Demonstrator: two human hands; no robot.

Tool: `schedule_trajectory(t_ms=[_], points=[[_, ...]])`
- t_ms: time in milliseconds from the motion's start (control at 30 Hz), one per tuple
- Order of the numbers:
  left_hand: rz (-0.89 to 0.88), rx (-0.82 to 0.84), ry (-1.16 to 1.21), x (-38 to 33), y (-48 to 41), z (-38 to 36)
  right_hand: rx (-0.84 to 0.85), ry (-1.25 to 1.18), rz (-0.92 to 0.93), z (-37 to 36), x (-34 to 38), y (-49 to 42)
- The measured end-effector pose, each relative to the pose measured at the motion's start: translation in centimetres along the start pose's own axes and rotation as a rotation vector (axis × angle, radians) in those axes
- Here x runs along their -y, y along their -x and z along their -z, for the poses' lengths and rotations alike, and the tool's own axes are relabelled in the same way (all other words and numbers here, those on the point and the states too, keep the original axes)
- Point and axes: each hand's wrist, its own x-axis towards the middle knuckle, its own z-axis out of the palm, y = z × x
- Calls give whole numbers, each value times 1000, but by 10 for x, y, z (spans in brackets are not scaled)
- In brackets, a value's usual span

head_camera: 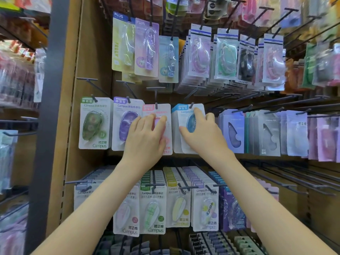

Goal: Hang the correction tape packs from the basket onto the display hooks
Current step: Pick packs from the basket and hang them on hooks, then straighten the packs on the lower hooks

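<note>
Both hands are lying flat with fingers spread, the left hand (147,137) pressing the pink pack (166,111) and the right hand (200,133) the blue pack (177,142), both hanging mid-row on hooks (191,105). Uneven pushing is risking a torn hang-hole or a pack sliding off. The packs are showing white cards with glossy oval blisters, likely slippery.

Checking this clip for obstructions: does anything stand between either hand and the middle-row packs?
Nothing visible does. The left hand lies directly on the pink pack, the right hand on the blue pack; both already hang on hooks.
</note>
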Motion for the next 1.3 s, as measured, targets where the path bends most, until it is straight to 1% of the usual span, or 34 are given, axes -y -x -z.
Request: schedule_trajectory(t_ms=[100,200,333,467,567,667,733,867,933,1033,1100,1167,1233,1300], points=[[8,-8,-1,-1,0,-1,26,33,-6,-9,2,-2],[16,-31,26,-6,2,-2,75,16,-27,-11,0,4],[53,-54,107,-34,17,6,48,24,31,6,-19,34],[53,-67,272,-107,50,13,-52,-41,134,34,-70,90],[62,10,462,-191,85,9,-41,-53,119,56,-138,147],[65,202,624,-291,126,0,55,-38,62,84,-223,216],[69,363,716,-362,160,-8,142,-35,-24,102,-282,271],[-13,696,829,-496,240,-21,329,-42,-287,126,-394,390],[-42,931,868,-552,285,-28,430,-57,-460,133,-442,452],[-145,1190,915,-627,366,-50,595,-90,-646,138,-505,538],[-225,1383,927,-674,424,-64,701,-64,-773,137,-545,596],[-223,1577,942,-716,470,-75,768,-59,-902,136,-581,653],[-219,1691,943,-755,516,-86,813,-51,-1055,135,-613,711],[-248,1768,930,-786,570,-97,829,9,-1141,134,-639,775]])
